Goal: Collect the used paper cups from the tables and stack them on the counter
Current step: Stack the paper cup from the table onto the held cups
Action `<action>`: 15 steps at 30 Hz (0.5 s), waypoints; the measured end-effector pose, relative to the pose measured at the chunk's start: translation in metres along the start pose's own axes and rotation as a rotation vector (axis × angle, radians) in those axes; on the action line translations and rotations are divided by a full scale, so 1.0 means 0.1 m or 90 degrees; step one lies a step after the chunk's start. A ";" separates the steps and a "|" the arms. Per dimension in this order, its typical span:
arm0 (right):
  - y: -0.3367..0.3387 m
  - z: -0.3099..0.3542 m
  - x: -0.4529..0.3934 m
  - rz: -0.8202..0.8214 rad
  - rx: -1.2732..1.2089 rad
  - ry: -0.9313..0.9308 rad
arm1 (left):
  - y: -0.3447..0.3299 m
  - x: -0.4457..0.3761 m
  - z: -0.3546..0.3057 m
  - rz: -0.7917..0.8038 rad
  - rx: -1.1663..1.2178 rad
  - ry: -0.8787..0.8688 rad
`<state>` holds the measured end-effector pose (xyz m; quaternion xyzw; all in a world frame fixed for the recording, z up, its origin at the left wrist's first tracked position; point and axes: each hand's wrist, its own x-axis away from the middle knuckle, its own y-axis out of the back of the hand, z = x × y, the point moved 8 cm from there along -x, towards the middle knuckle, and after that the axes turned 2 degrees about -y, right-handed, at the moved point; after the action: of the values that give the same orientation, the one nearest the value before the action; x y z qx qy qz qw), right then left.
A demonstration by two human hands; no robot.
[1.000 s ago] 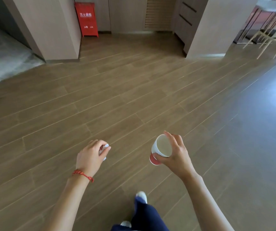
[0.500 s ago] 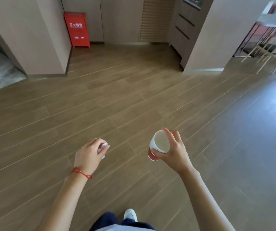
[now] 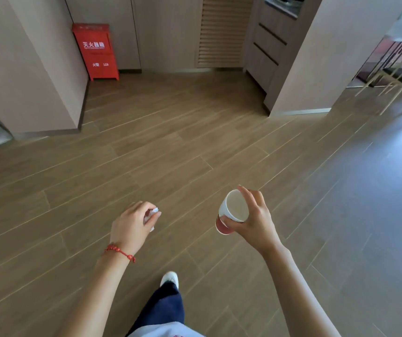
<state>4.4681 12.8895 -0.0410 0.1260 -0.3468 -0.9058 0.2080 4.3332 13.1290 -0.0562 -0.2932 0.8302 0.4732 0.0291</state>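
My right hand [image 3: 256, 222] grips a stack of nested paper cups [image 3: 231, 211], white inside with a red base, tilted so the mouth faces up and left. My left hand [image 3: 132, 224], with a red string bracelet at the wrist, is curled round a small crumpled white scrap of paper [image 3: 152, 215]. Both hands are held out at waist height above the wooden floor, about a hand's width apart. A counter with a dark top [image 3: 281, 7] shows at the upper right behind a beige wall.
A red fire-extinguisher box [image 3: 95, 52] stands against the far wall on the left. Drawers [image 3: 265, 47] and a slatted door [image 3: 223, 30] lie ahead. A beige pillar [image 3: 37, 64] is on the left, a wall corner [image 3: 302, 93] on the right, and a table with chairs [image 3: 399, 69] at the far right.
I have walked forward: the red box, the walls and the drawers are nearer and lower in view. Both hands keep their hold and their place before me.
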 end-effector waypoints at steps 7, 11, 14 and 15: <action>-0.25 0.25 -1.58 -0.014 -0.010 -0.009 | -0.11 -1.61 0.50 -0.010 -0.013 0.004; -0.34 0.16 -2.30 -0.013 -0.015 -0.024 | -0.38 -2.27 0.69 0.016 -0.013 0.004; -0.41 0.03 -2.88 -0.011 -0.011 -0.032 | -0.66 -2.82 0.83 0.030 -0.013 0.006; -0.41 -0.03 -3.10 -0.012 -0.012 -0.032 | -0.76 -3.03 0.86 0.030 -0.014 0.006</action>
<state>4.7301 13.0597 -0.0451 0.1046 -0.3422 -0.9139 0.1916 4.6025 13.3082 -0.0631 -0.2760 0.8317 0.4817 0.0109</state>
